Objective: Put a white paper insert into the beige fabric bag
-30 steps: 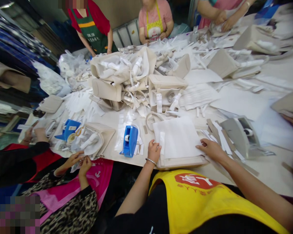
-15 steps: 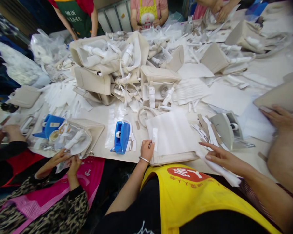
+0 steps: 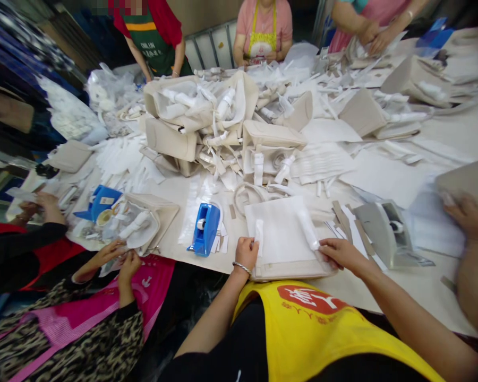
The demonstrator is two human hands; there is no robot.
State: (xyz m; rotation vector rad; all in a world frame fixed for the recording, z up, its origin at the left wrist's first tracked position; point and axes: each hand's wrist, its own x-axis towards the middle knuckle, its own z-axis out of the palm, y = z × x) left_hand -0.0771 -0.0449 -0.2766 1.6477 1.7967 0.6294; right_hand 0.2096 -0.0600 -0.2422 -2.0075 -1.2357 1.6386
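A flat beige bag [image 3: 290,270] lies at the table's near edge in front of me, covered by a white foam sheet [image 3: 281,228]. My left hand [image 3: 246,253] presses on the sheet's left edge, fingers curled over a folded strip. At the sheet's right edge my right hand [image 3: 340,252] pinches a white strip [image 3: 308,229] that is folded onto the sheet. A bangle is on my left wrist.
A blue tape dispenser [image 3: 204,229] stands left of my left hand, a grey one [image 3: 386,233] to the right. A heap of beige bags and white wrapping [image 3: 223,122] fills the table's middle. Other people work on the left, right and far sides.
My right hand was off the sheet half a second ago, dragging a white piece at the table edge; now it is back at the sheet's right edge, folding a strip over it.
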